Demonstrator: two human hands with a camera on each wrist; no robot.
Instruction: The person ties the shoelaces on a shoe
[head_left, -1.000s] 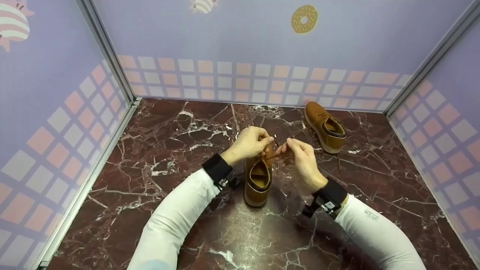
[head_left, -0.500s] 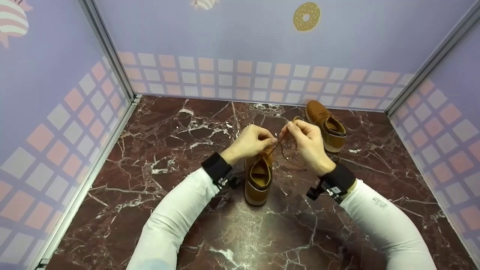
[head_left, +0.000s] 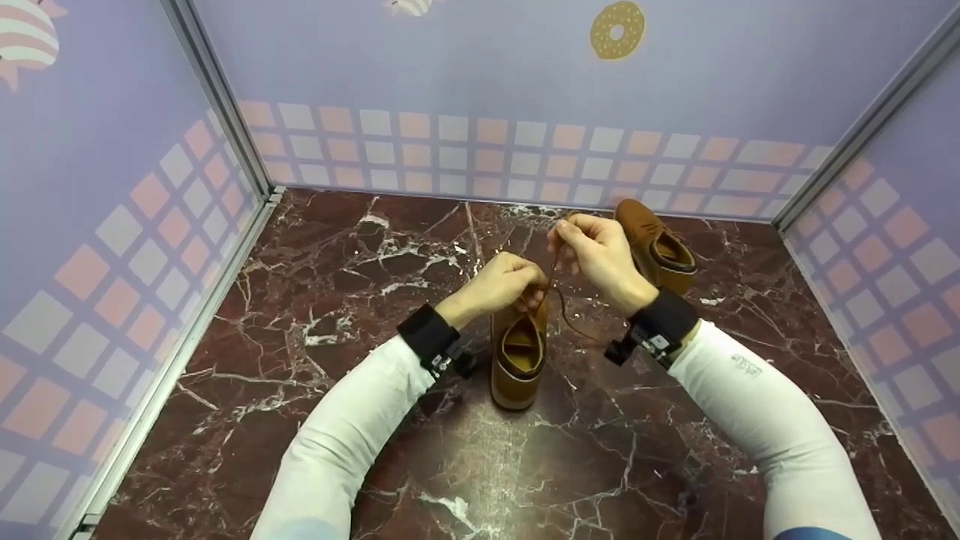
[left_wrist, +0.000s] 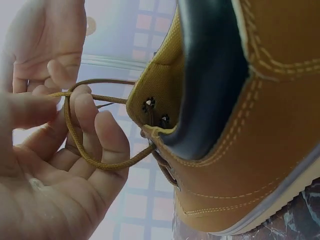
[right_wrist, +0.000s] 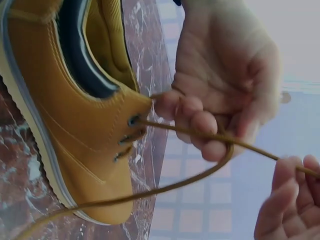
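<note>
A tan lace-up shoe [head_left: 516, 386] stands on the floor with its heel toward me and dark padding round its collar. My left hand [head_left: 501, 283] is over its eyelets and pinches the brown shoelace [right_wrist: 175, 186] between thumb and fingers. In the left wrist view, a loop of lace [left_wrist: 110, 165] runs round the fingers of that hand. Higher and to the right, my right hand [head_left: 600, 251] pinches a stretch of lace and holds it taut up from the shoe. Another lace end hangs in a curve to the shoe's right. The left hand hides the toe in the head view.
The matching tan shoe [head_left: 654, 240] stands near the back wall at the right, partly behind my right hand. Dark red marble-patterned floor [head_left: 360, 300] surrounds both shoes. Lilac panels [head_left: 450, 75] with pink and white squares close off the back and both sides.
My right hand first moved up and right, then up and slightly left, drawing the lace up from the shoe. A loose lace end now hangs at the right. The left hand stays nearly in place.
</note>
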